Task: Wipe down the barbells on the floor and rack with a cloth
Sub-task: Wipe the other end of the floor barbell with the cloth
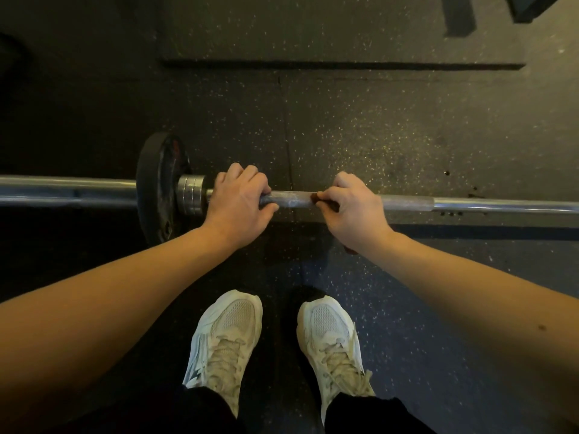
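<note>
A steel barbell (293,200) lies across the rubber floor in front of my feet, with a black weight plate (158,186) and a metal collar (191,197) on its left part. My left hand (238,205) grips the shaft just right of the collar. My right hand (351,208) is curled round the shaft a short way to the right and presses a dark brown cloth (316,200) against it. Only a small edge of the cloth shows between the fingers and below the wrist. The worn grey shaft shows between the two hands.
My two pale sneakers (230,336) stand on the black speckled floor (376,136) close behind the bar. A raised mat edge (313,64) runs across farther ahead. Dark equipment parts (459,14) sit at the top right.
</note>
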Motion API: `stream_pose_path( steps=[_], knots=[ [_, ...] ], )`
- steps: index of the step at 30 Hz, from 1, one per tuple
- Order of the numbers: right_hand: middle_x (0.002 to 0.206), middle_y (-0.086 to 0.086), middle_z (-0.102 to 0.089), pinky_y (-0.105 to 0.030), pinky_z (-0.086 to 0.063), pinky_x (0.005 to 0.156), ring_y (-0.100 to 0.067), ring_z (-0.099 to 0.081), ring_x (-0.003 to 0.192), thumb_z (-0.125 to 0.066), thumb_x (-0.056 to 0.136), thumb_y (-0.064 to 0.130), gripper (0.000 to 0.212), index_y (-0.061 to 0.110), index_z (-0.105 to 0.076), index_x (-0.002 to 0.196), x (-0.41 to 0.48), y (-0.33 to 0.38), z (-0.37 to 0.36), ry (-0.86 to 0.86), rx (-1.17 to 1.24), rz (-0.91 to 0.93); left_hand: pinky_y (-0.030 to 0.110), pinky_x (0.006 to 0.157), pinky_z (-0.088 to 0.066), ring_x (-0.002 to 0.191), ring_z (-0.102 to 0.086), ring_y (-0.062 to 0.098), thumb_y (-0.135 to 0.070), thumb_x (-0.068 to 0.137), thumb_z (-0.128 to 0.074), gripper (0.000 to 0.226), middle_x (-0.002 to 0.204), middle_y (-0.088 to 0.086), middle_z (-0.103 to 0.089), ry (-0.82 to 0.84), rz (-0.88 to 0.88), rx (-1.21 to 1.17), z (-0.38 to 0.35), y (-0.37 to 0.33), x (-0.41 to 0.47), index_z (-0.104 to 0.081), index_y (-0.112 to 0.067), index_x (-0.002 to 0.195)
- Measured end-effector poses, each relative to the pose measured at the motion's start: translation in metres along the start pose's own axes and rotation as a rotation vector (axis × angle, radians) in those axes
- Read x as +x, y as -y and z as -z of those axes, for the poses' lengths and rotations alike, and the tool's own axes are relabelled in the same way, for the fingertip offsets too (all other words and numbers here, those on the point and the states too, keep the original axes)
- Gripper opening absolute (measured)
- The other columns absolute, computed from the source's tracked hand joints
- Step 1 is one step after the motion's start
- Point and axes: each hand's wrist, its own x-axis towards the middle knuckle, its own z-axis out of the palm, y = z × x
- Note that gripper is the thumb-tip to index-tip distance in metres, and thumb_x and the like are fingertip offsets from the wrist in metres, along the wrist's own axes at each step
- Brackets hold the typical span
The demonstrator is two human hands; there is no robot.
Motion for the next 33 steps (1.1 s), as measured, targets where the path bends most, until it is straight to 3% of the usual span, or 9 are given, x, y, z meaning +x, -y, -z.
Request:
stream_pose_path(
  steps=[6, 16, 20, 24, 28, 33],
  knots=[
    [0.094, 0.007, -0.052, -0.031, -0.048, 0.068, -0.011, -0.052, 0.089, -0.068, 0.096, 0.027, 0.015, 0.015, -0.075, 0.101, 0.002, 0.006, -0.005, -0.084, 0.063, -0.197, 0.041, 0.096, -0.042, 0.105, -0.046, 0.018, -0.042, 0.090, -0.069, 0.027, 0.110, -0.004, -0.055, 0.002, 0.008, -0.005, 0.000, 0.001, 0.001, -0.062, -0.024, 0.109],
    [0.102, 0.004, -0.054, -0.029, -0.043, 0.078, -0.011, -0.052, 0.095, -0.064, 0.098, 0.032, 0.015, 0.021, -0.074, 0.102, 0.020, 0.019, -0.006, -0.058, 0.195, -0.436, 0.041, 0.097, -0.042, 0.107, -0.046, 0.019, -0.043, 0.092, -0.068, 0.027, 0.112, -0.003, -0.054, -0.001, 0.023, 0.023, -0.002, -0.004, -0.001, -0.061, -0.025, 0.110],
    [0.099, 0.007, -0.051, -0.028, -0.048, 0.078, -0.009, -0.051, 0.093, -0.065, 0.098, 0.033, 0.015, 0.022, -0.073, 0.103, 0.009, 0.020, -0.007, -0.071, 0.176, -0.381, 0.043, 0.099, -0.041, 0.108, -0.048, 0.021, -0.045, 0.093, -0.067, 0.028, 0.113, -0.003, -0.055, 0.008, 0.014, 0.069, 0.002, -0.006, -0.001, -0.061, -0.025, 0.112],
    [0.097, 0.008, -0.050, -0.022, -0.041, 0.068, -0.008, -0.047, 0.091, -0.068, 0.097, 0.032, 0.016, 0.019, -0.074, 0.104, -0.016, 0.013, -0.008, -0.097, 0.140, -0.279, 0.043, 0.099, -0.041, 0.107, -0.047, 0.020, -0.046, 0.092, -0.066, 0.027, 0.113, -0.003, -0.055, -0.008, 0.027, 0.076, 0.000, -0.005, -0.003, -0.060, -0.027, 0.110],
    [0.097, 0.009, -0.052, -0.025, -0.041, 0.067, -0.011, -0.045, 0.096, -0.071, 0.095, 0.029, 0.018, 0.016, -0.077, 0.106, -0.012, 0.001, -0.004, -0.096, 0.047, -0.209, 0.043, 0.099, -0.040, 0.108, -0.048, 0.020, -0.046, 0.092, -0.067, 0.027, 0.113, -0.004, -0.055, -0.001, 0.030, 0.057, -0.001, -0.004, -0.001, -0.061, -0.027, 0.110],
    [0.096, 0.010, -0.050, -0.014, -0.032, 0.066, -0.008, -0.043, 0.094, -0.070, 0.096, 0.026, 0.016, 0.014, -0.076, 0.106, -0.011, 0.006, -0.010, -0.118, 0.086, -0.231, 0.041, 0.098, -0.039, 0.109, -0.047, 0.020, -0.044, 0.091, -0.069, 0.028, 0.113, -0.004, -0.055, -0.009, 0.042, 0.040, -0.002, -0.003, -0.001, -0.061, -0.026, 0.110]
  ],
)
